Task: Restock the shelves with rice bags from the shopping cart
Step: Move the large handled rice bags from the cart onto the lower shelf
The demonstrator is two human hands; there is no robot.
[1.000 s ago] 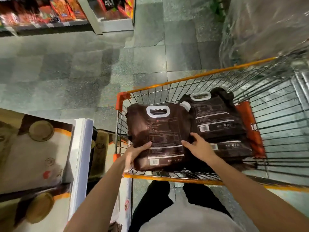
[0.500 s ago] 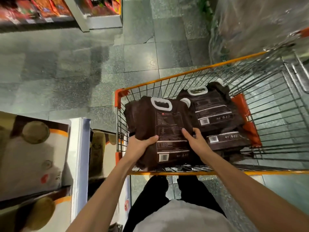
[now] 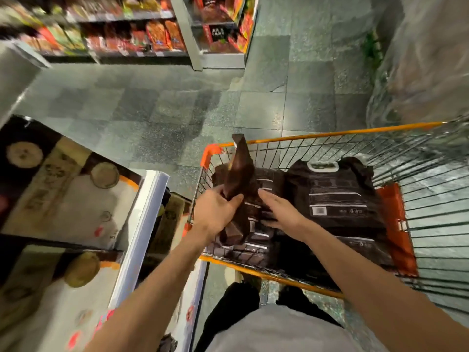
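Beige rice bags are seen stacked on the shelf at the left. Just right of it, the left hand is curled round the near edge of the dark brown rice bag, which is pinched between thumb and fingers. That bag, laid flat and face up half a second ago, has been tipped onto its edge at the left end of the shopping cart. The right hand is laid against its right face, fingers straight and close together. A second brown bag is left lying flat further right, unchanged.
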